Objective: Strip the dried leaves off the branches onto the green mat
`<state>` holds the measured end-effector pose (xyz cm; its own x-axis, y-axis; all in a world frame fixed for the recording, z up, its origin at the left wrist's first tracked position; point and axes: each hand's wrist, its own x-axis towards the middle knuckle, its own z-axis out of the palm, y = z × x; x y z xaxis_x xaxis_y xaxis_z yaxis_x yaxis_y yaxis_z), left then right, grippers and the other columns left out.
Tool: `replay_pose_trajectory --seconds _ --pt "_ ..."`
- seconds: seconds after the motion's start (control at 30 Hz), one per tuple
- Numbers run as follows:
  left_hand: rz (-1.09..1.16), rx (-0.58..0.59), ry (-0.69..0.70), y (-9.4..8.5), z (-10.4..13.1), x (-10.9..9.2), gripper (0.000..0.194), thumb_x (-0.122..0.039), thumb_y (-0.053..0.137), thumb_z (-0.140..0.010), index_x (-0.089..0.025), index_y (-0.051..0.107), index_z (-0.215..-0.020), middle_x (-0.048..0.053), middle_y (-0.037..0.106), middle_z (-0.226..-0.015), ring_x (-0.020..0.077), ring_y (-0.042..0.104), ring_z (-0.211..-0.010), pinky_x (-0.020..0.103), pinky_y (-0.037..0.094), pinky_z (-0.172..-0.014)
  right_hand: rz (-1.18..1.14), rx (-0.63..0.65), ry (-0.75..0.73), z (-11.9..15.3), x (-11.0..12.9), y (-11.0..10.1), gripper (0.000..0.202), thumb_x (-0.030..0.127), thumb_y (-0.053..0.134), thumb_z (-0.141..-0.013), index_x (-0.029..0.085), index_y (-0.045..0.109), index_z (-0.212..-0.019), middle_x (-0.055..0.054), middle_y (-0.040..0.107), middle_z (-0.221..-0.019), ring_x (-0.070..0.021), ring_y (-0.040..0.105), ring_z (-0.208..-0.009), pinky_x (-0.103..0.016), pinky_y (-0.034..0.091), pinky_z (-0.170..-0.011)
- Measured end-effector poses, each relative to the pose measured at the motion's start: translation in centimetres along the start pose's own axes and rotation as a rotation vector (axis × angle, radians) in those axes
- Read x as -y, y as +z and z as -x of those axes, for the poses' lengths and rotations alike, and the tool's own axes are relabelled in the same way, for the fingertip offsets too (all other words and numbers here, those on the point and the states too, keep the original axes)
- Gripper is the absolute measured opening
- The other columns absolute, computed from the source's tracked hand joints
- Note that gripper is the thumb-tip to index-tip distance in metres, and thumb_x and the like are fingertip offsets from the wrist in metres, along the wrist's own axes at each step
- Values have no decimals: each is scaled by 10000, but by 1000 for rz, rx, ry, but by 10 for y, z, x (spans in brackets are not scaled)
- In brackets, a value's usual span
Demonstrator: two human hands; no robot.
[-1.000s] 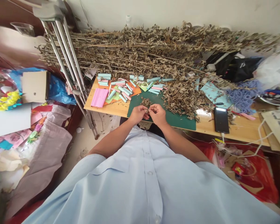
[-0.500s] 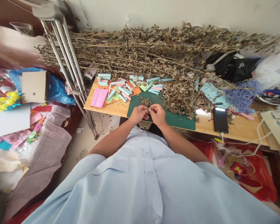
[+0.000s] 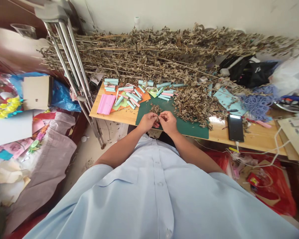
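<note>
My left hand (image 3: 149,121) and my right hand (image 3: 168,121) meet at the front edge of a green mat (image 3: 198,130). Both have their fingers pinched together, and what lies between the fingertips is too small to name. Just beyond them is a small heap of crumbled dried leaves (image 3: 155,108). A larger pile of dried leaves (image 3: 193,104) covers the right part of the mat. Rolled blue and pink paper tubes (image 3: 133,97) lie to the left and behind, beside a pink folded sheet (image 3: 106,104).
Long dried leafy stalks (image 3: 144,53) stretch along the wall. A metal crutch (image 3: 76,66) leans at the left of the wooden table (image 3: 261,141). On the right are a black phone (image 3: 235,128) with a white cable, a pen and purple yarn (image 3: 259,101).
</note>
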<state>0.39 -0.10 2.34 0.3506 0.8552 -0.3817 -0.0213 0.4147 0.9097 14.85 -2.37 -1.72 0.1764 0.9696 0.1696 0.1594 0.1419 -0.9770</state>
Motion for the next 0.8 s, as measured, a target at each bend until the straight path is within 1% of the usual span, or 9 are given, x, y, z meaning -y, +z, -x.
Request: replay_pose_trajectory --seconds 0.13,0.27,0.5,0.6,0.7,0.8 --pt "-25 -12 -10 1 1 -2 99 -89 498 -937 -119 581 -893 -5 623 -599 127 668 -521 238 574 -548 1 4 7 1 1 -1 155 278 662 -822 231 573 -940 2 675 -792 -154 643 -656 -300 525 -628" --pt "-28 3 5 0 0 1 91 -114 503 -940 -127 569 -880 -8 624 -606 109 649 -500 222 562 -541 -38 -5 41 0 2 -1 175 292 674 -810 235 562 -932 1 686 -800 -160 660 -654 -310 540 -637" --pt "19 2 36 -3 -6 10 46 -155 541 -924 -133 566 -892 7 649 -702 111 659 -527 229 563 -531 -78 -99 106 -5 1 -2 213 342 703 -782 238 558 -897 1 688 -788 -169 656 -673 -337 570 -672" --pt "33 -8 41 -2 -5 9 45 -166 542 -925 -130 567 -913 21 660 -743 116 667 -540 234 562 -528 -61 -126 85 -4 3 0 192 323 698 -793 235 563 -898 -1 680 -791 -172 656 -677 -334 557 -665" --pt "20 -12 31 -1 -3 5 28 -153 535 -926 -136 557 -929 0 640 -677 118 665 -535 236 569 -544 -2 -65 34 -2 6 1 147 300 675 -819 232 573 -899 -1 676 -796 -169 655 -672 -327 538 -667" --pt "13 -27 25 0 -2 4 32 -133 527 -924 -141 549 -947 -21 616 -625 123 665 -529 240 575 -551 17 0 19 0 8 0 134 310 663 -841 233 574 -905 -1 675 -804 -172 665 -685 -325 534 -669"
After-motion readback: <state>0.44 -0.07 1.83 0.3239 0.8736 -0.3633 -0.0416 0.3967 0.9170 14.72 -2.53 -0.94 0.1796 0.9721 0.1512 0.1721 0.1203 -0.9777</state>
